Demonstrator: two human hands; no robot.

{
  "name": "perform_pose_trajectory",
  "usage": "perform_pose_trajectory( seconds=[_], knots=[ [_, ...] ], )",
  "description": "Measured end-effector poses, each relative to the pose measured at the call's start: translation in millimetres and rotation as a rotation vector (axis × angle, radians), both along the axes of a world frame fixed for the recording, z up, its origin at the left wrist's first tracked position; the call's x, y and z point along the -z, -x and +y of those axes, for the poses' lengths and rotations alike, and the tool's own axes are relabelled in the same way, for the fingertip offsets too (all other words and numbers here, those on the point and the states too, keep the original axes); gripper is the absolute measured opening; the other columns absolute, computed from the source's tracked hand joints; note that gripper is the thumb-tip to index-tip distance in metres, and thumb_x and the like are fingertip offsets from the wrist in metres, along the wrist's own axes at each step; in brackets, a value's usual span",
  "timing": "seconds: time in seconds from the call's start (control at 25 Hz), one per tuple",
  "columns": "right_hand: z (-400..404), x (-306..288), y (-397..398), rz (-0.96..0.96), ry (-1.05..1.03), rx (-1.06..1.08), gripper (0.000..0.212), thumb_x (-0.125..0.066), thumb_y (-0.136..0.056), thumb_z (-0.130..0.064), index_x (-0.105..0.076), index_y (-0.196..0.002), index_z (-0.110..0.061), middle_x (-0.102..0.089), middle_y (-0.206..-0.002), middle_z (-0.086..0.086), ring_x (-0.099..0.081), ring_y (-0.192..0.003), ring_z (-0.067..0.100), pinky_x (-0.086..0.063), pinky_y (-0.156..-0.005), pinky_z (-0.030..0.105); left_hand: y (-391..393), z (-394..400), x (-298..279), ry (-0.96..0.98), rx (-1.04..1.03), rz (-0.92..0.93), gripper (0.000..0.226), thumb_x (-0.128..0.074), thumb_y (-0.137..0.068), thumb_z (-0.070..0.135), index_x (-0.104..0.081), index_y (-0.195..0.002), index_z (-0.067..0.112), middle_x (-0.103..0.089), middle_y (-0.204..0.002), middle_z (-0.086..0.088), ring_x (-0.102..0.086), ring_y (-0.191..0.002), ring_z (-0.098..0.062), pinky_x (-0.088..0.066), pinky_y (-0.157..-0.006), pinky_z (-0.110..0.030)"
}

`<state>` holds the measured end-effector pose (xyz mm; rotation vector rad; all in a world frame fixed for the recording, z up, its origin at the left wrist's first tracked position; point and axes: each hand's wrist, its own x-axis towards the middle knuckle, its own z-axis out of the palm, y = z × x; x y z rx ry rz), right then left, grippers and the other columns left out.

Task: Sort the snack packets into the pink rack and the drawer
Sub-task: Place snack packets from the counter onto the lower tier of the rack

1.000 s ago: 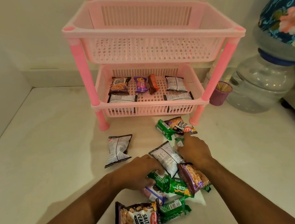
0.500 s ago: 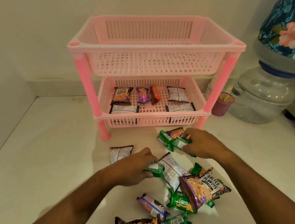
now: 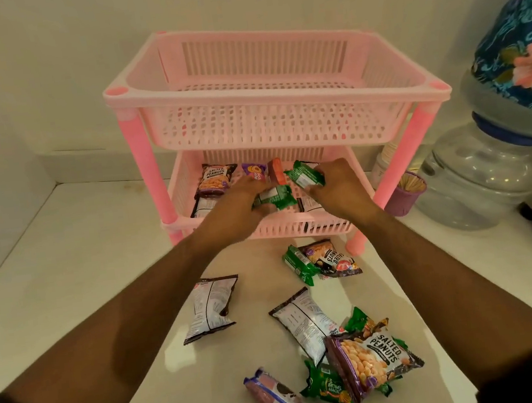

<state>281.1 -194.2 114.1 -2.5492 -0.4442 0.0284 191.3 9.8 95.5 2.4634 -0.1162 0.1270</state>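
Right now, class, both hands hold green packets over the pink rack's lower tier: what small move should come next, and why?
Probably lower and release. The left hand and right hand each grip a green foil snack packet inside the lower tier of the pink plastic rack, above its slotted floor, where other packets already lie.

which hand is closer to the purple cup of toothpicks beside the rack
Right. The right hand, holding a green packet over the rack's lower tray, is just left of the purple toothpick cup; the left hand is farther left.

A home counter: water jug [image 3: 479, 175], toothpick cup [image 3: 406, 192], pink rack [image 3: 279, 99].
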Motion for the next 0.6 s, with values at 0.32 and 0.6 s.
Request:
perform_pose_trajectory(
  seconds=[0.32, 0.6],
  knots=[
    [32, 34, -49, -0.017, 0.054, 0.009, 0.038, -0.068, -0.088, -0.019, -0.058, -0.125, -0.016, -0.053, -0.118, 0.014, -0.057, -0.105, 0.036, -0.049, -0.092, 0.046, -61, -2, 3, -0.201, -0.067, 0.102, 0.050, -0.077, -0.086, 0.029, -0.064, -0.134, 0.020, -0.063, -0.131, -0.002, -0.058, -0.116, -0.022, -0.042, -0.096, -0.026],
    [50, 56, -59, 0.019, 0.303, -0.159, 0.043, -0.069, -0.089, -0.035, -0.059, -0.131, -0.028, -0.061, -0.122, 0.011, -0.058, -0.107, 0.031, -0.051, -0.091, 0.043, -84, -2, 24, -0.287, 0.044, 0.340, 0.030, -0.073, -0.088, 0.018, -0.073, -0.118, 0.016, -0.072, -0.118, -0.001, -0.062, -0.111, -0.016, -0.047, -0.102, -0.031]
  ],
)
